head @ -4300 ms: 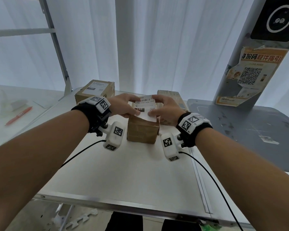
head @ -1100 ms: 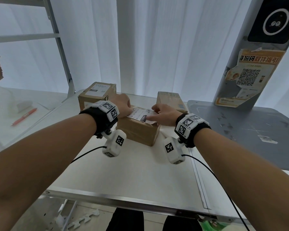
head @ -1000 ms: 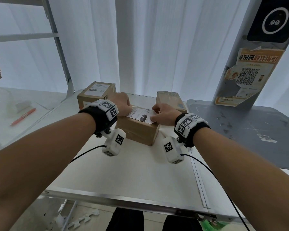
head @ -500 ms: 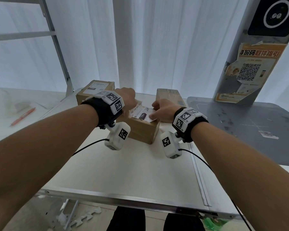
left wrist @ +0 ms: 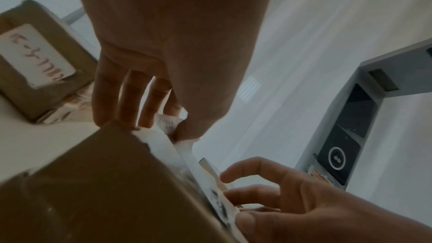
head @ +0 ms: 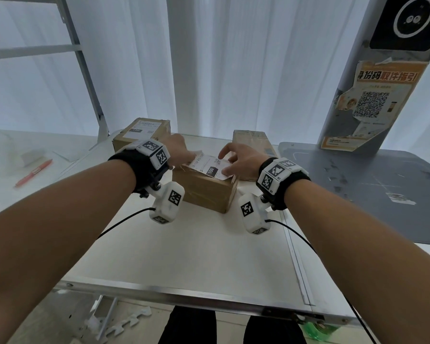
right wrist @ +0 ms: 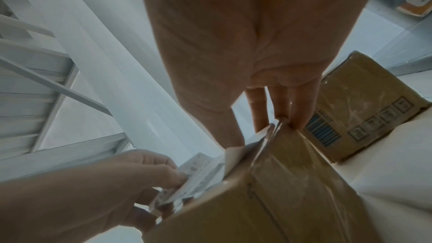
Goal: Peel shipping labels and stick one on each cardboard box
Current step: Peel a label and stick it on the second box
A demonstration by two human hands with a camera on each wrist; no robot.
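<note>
**boxnewbie:** What was going on with the label at this point, stuck down or not?

**tapejockey:** Halfway, I'd say. The shipping label was lying across the top of the middle box, and both hands were on it. The left hand was pinching the label's far-left end between thumb and fingertips, and that end curled up off the cardboard in the left wrist view. The right hand had its fingers bent down, tips on the label's other end right at the box's edge, thumb on the near corner. From the right wrist view that corner looked lifted too.

**boxnewbie:** Why hold both ends?

**tapejockey:** My guess: keeping it taut so it went down square with no wrinkles. One end gets anchored while the other stays free to be lowered.

**boxnewbie:** And the other boxes?

**tapejockey:** Just beyond the left hand sat a labelled box, with a white label already on top. Past the right hand's fingertips was a third box, no fresh label on it that I could make out, so probably next up. A red pen lay well off to the left of the left hand.
</note>
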